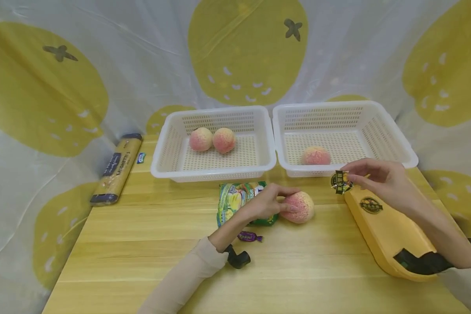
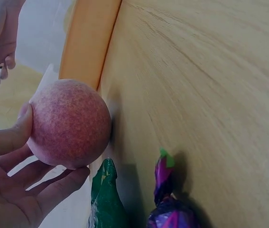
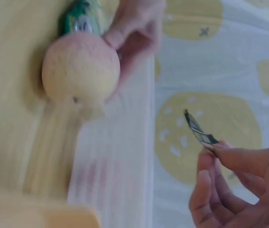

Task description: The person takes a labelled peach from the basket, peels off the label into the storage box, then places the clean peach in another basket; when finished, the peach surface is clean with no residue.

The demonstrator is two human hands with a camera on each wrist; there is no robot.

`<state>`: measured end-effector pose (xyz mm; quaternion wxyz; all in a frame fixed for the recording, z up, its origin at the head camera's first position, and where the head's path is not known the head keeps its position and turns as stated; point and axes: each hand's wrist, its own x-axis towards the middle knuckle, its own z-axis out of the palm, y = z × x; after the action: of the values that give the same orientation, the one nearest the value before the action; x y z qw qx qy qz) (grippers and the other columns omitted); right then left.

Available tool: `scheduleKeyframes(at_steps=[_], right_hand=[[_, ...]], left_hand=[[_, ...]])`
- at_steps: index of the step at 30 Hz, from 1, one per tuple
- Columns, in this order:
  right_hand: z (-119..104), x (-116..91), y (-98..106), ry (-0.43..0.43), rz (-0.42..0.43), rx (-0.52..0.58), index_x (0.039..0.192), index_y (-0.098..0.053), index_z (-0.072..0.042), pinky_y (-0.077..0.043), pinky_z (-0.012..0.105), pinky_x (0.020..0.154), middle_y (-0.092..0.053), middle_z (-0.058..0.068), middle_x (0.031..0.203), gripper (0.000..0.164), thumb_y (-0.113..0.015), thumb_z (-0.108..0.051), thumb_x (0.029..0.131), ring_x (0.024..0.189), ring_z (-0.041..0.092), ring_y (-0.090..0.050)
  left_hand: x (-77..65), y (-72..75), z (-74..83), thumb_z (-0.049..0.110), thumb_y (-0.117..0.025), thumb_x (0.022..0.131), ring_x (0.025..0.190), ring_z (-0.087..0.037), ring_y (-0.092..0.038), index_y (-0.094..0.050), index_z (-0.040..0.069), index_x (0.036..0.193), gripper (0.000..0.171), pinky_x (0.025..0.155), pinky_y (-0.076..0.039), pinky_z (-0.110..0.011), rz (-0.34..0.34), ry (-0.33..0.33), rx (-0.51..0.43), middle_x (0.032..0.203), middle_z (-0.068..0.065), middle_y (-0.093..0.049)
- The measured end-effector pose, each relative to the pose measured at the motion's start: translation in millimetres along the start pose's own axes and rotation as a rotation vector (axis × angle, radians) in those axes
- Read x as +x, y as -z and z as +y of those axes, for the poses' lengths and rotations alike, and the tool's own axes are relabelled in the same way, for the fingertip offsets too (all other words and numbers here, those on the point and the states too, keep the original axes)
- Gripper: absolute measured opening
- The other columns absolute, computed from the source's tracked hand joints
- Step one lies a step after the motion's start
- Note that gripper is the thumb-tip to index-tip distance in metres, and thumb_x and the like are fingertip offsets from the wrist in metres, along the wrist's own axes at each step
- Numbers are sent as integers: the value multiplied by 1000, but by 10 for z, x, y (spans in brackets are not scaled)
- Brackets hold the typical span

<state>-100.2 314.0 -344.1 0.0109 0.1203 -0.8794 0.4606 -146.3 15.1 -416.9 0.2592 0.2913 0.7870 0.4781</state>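
My left hand [image 1: 267, 202] grips a pink and yellow peach [image 1: 301, 207] just in front of the baskets, thumb on one side and fingers around the other, as the left wrist view shows. Between thumb and fingertips, my right hand [image 1: 388, 181] pinches a round black and gold sticker [image 1: 340, 182], seen nearly edge-on in the right wrist view [image 3: 200, 133]. That hand is above a yellow-orange box [image 1: 392, 235] bearing a similar round sticker [image 1: 370, 205]. Beneath the left hand lies a green snack bag [image 1: 235, 200], partly hidden.
Two peaches [image 1: 224, 140] sit in the left white basket [image 1: 213, 174]; another peach [image 1: 316, 156] is in the right basket [image 1: 410, 159]. A purple wrapped candy [image 1: 250, 237] and a black pipe-shaped object [image 1: 239, 259] lie near the left forearm. Spaghetti [image 1: 117, 170] and a small blue packet [image 1: 141, 158] lie far left.
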Motion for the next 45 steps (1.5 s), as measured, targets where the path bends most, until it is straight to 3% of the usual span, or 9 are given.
scheduleKeyframes(at_steps=[7, 12, 17, 22, 28, 31, 38, 41, 45], right_hand=[[390, -45, 539, -165, -104, -135, 121, -70, -4, -52, 20, 67, -74, -19, 95, 20, -66, -10, 101, 82, 1, -67], [701, -81, 710, -241, -203, -210, 121, -67, -3, -52, 22, 69, -74, -17, 95, 22, -63, -16, 104, 82, 3, -64], [971, -94, 657, -148, -235, -136, 108, -71, -2, -53, 23, 63, -74, -15, 90, 14, -64, 3, 98, 77, 4, -65], [1147, -67, 573, -83, -243, -62, 99, -73, -13, -50, 23, 54, -72, -20, 88, 31, -62, 15, 93, 68, 3, -61], [1188, -62, 501, -65, -231, -197, 98, -71, 6, -51, 24, 52, -70, -17, 81, 9, -66, 11, 92, 64, 0, -59], [1185, -61, 485, -80, -228, -307, 99, -73, 3, -51, 22, 56, -71, -8, 80, 7, -69, 3, 94, 68, -4, -58], [1160, -58, 501, 49, -145, -445, 98, -77, -2, -46, 7, 68, -78, 9, 89, 11, -74, 4, 89, 81, -15, -58], [1089, -66, 565, -14, -134, -442, 103, -78, -4, -47, 8, 70, -79, 11, 96, 12, -74, -3, 92, 85, -18, -57], [939, -70, 768, -189, -166, -403, 118, -73, -3, -49, 17, 69, -79, 8, 104, 25, -66, -21, 102, 85, -17, -56]], left_hand=[[8, 5, -12, -2, -69, 96, 145, -26, -49, -57, 1, 146, 51, 118, -45, -42, -2, -6, 10, 150, -12, -59], [1, 7, -6, -1, -69, 96, 144, -29, -50, -57, 2, 146, 51, 117, -45, -41, -4, -1, 14, 149, -12, -59], [-2, 5, 10, 0, -69, 96, 143, -27, -52, -57, 1, 145, 51, 118, -44, -40, -6, -9, 13, 149, -12, -60], [-6, 3, 9, 0, -70, 96, 142, -25, -53, -57, 2, 145, 51, 119, -43, -38, -5, -14, 16, 147, -13, -61], [-9, 3, 10, 0, -70, 95, 144, -25, -51, -58, 0, 144, 50, 120, -42, -37, 2, -21, 13, 148, -12, -60], [-11, 2, 14, -1, -70, 95, 144, -25, -51, -58, -1, 144, 50, 120, -42, -39, 2, -23, 6, 149, -13, -59], [3, -4, 6, -1, -71, 95, 144, -25, -50, -59, 0, 143, 50, 120, -42, -39, 6, -22, 13, 149, -12, -60], [6, -6, -2, -2, -70, 95, 144, -24, -51, -59, 1, 144, 50, 119, -43, -38, 7, -15, 10, 149, -11, -60], [0, -12, -1, -3, -70, 95, 144, -25, -51, -59, 1, 144, 51, 117, -45, -36, 5, -4, -4, 149, -10, -60]])
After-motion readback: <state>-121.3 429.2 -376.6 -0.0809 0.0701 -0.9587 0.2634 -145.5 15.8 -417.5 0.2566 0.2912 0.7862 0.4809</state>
